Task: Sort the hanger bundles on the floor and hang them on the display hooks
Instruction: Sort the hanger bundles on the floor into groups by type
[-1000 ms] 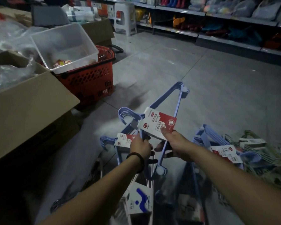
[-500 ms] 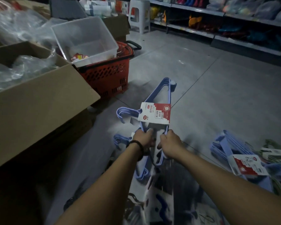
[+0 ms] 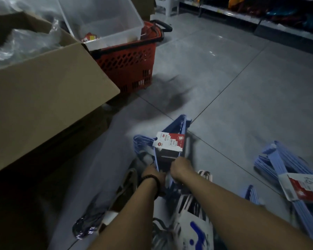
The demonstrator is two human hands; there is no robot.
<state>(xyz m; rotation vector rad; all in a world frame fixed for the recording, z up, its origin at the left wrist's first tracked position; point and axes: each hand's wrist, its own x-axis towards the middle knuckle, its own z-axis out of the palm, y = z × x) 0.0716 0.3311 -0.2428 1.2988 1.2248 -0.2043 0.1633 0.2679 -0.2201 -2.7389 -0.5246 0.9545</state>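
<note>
The sorting step is judged to be in hand: a blue hanger bundle (image 3: pixel 181 123) is gripped at its near end by the left hand (image 3: pixel 154 173) and the right hand (image 3: pixel 181 167), both curled round it side by side. It is stretched away from them, low over the floor (image 3: pixel 224 78). Next, it would need to be laid with the other blue bundle (image 3: pixel 278 159) lying well to the right, or carried to the display hooks, which are not seen.
</note>
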